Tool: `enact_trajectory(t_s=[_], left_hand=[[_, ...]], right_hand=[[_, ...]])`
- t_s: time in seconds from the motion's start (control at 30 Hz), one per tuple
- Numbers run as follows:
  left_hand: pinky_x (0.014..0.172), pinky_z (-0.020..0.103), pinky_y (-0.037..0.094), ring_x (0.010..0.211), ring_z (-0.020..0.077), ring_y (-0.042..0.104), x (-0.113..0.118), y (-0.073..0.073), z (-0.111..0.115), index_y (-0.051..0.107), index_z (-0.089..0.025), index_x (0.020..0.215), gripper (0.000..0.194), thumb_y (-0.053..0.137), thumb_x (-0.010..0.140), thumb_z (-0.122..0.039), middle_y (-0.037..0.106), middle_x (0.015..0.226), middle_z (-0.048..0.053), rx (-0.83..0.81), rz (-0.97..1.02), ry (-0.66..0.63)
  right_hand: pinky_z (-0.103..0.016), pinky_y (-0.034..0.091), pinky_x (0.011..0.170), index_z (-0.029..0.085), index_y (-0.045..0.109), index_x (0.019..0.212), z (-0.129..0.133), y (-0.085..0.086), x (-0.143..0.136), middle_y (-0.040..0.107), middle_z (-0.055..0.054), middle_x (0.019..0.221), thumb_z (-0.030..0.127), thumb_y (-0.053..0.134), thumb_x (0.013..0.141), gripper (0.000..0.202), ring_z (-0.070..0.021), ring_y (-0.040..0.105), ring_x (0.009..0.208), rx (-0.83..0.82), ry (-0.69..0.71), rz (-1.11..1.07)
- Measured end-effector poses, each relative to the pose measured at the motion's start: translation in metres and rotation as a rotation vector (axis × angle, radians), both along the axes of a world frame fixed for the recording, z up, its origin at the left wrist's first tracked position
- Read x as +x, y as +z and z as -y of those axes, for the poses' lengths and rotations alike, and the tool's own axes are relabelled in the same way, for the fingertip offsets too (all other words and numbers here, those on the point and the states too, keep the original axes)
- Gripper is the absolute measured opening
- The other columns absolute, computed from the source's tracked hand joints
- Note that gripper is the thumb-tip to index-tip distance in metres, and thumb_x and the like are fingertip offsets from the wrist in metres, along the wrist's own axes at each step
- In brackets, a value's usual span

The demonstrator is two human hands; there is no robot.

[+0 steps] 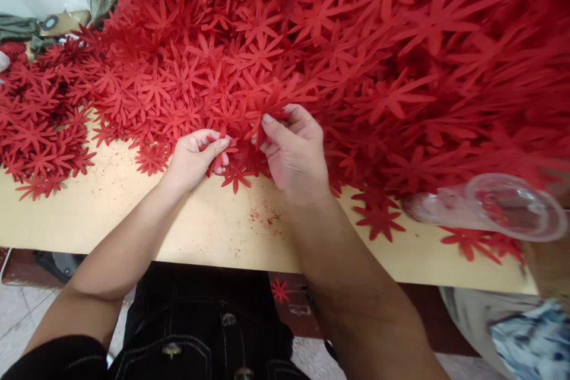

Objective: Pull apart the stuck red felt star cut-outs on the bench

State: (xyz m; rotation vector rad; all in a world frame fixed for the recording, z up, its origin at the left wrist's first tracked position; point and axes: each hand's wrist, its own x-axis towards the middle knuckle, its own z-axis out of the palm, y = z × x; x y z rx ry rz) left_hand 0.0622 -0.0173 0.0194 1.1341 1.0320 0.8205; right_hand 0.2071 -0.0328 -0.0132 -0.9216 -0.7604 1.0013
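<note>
Red flower-shaped cutouts with narrow petals lie in a big heap [187, 65] across the table, with both hands at its front edge. My left hand [196, 157] is closed, thumb and fingers pinching a red flower cutout [221, 145]. To its right and slightly higher, my right hand [296, 145] pinches another red flower cutout [257, 124] by its petals; whether it is one piece or several stacked I cannot tell. The two hands are apart. Loose flower cutouts lie just below and between them.
A clear plastic cup [512, 208] lies on its side at the right, red bits inside. Red crumbs dot the pale table [222, 231] near its front edge. One flower cutout [281, 291] is below the table edge. A tape roll [51, 24] and dark cloth sit at far left.
</note>
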Motion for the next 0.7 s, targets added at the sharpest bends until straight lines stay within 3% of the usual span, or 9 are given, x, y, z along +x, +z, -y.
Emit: enact_trajectory(t_s=[0.17, 0.33, 0.47, 0.7], left_hand=[[0.034, 0.015, 0.029, 0.028, 0.0022, 0.038, -0.003, 0.000, -0.001, 0.046, -0.017, 0.066, 0.023, 0.054, 0.087, -0.018, 0.047, 0.036, -0.010, 0.021, -0.030, 0.029], [0.048, 0.014, 0.042, 0.042, 0.0022, 0.052, -0.002, -0.002, -0.002, 0.053, -0.015, 0.077, 0.009, 0.060, 0.081, -0.010, 0.062, 0.052, -0.007, 0.053, 0.072, 0.052], [0.049, 0.016, 0.043, 0.047, 0.0035, 0.056, -0.003, -0.002, -0.003, 0.056, -0.014, 0.080, 0.005, 0.061, 0.080, -0.015, 0.067, 0.061, -0.003, 0.047, 0.071, 0.035], [0.044, 0.018, 0.043, 0.039, 0.0052, 0.053, -0.006, -0.003, -0.003, 0.046, -0.018, 0.073, 0.026, 0.070, 0.074, -0.026, 0.066, 0.056, -0.003, 0.088, 0.038, 0.014]], right_hand=[[-0.019, 0.048, 0.054, 0.023, 0.055, 0.076, 0.003, 0.006, -0.008, 0.057, 0.005, 0.069, 0.043, 0.073, 0.068, 0.028, -0.0057, 0.055, 0.059, -0.012, 0.021, 0.060], [-0.021, 0.042, 0.048, 0.023, 0.053, 0.073, 0.005, 0.012, -0.005, 0.048, 0.006, 0.059, 0.048, 0.067, 0.073, 0.028, -0.0054, 0.047, 0.050, -0.077, 0.059, 0.051], [-0.021, 0.036, 0.043, 0.023, 0.049, 0.069, 0.005, 0.015, -0.002, 0.044, 0.007, 0.056, 0.044, 0.066, 0.075, 0.028, -0.0043, 0.037, 0.044, -0.112, 0.064, -0.038], [-0.024, 0.049, 0.057, 0.024, 0.052, 0.077, 0.003, 0.008, -0.003, 0.059, 0.004, 0.074, 0.046, 0.073, 0.067, 0.032, -0.0086, 0.056, 0.065, -0.050, 0.069, 0.052]])
